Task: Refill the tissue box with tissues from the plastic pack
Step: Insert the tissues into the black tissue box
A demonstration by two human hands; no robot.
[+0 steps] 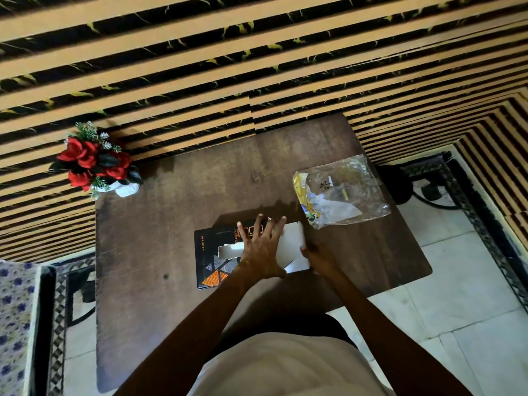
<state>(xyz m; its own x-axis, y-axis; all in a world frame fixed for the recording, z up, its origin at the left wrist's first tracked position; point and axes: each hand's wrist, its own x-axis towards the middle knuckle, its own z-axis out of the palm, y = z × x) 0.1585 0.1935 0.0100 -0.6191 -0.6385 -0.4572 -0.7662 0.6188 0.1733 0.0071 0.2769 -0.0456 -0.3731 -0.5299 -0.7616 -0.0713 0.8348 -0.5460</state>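
A black tissue box (pixel 211 252) with orange triangles lies flat on the brown table (pixel 160 310). White tissue shows through its top slot. A white stack of tissues (pixel 295 241) sticks out of the box's right end. My left hand (pixel 261 250) lies flat, fingers spread, on the box top and the stack. My right hand (pixel 321 260) is at the stack's right end, its fingers touching the tissues. The clear plastic pack (pixel 343 192) with a yellow edge lies crumpled to the upper right, with a little white left inside.
A pot of red artificial flowers (pixel 94 164) stands at the table's back left corner. A striped wall (pixel 257 67) runs behind the table. A black metal frame (pixel 445 178) stands at the right, and a patterned cloth (pixel 14 324) at the left.
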